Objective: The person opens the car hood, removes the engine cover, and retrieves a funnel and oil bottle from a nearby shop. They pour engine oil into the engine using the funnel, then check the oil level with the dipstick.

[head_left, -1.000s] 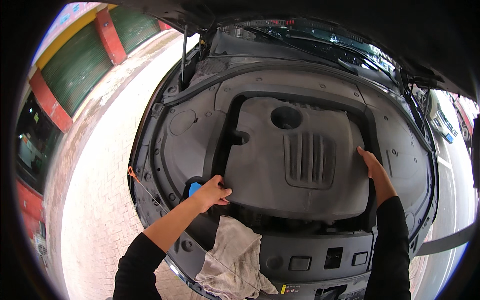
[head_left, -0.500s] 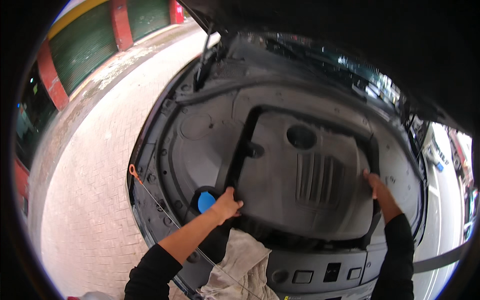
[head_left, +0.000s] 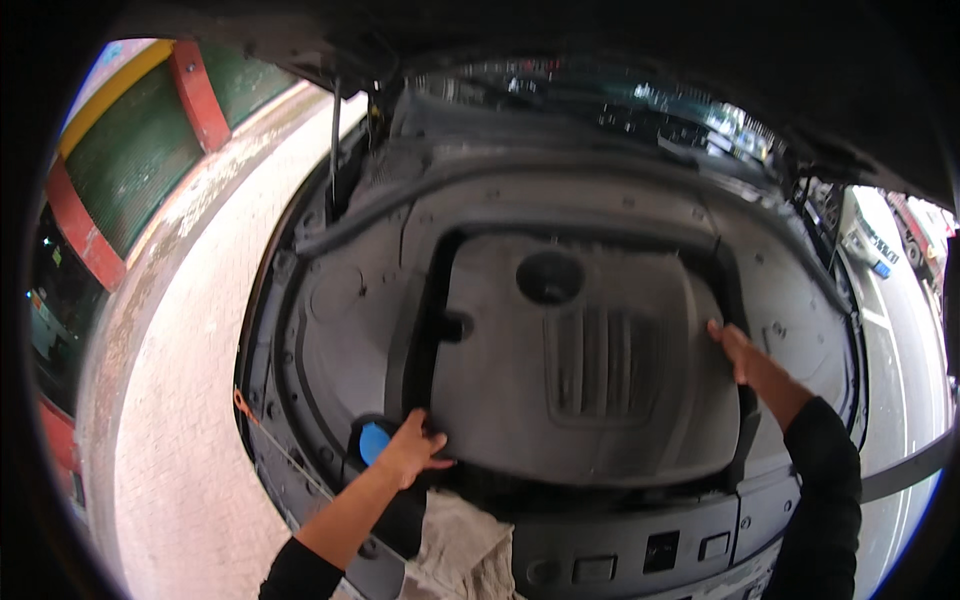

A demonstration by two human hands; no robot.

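A grey plastic engine cover (head_left: 490, 370) with a round hole and a ribbed panel lies in the dark opening of the engine bay. At its near left corner, my left hand (head_left: 408, 452) is closed on the edge, fingers partly hidden. My right hand (head_left: 738, 352) grips the right edge with its fingertips. Just left of my left hand is a blue filler cap (head_left: 373, 442). Below that hand, a crumpled beige cloth (head_left: 462, 545) is draped over the front trim.
An orange-handled dipstick (head_left: 241, 402) lies along the bay's left edge. The raised hood (head_left: 600, 35) hangs overhead, with a strut (head_left: 335, 150) at left. Paving and green shutters (head_left: 130, 150) are on the left; a white vehicle (head_left: 868, 232) is on the road at right.
The view has turned, so the engine bay sits further left and more level. Both hands stay at the cover's edges; any movement of the cover itself is hard to make out.
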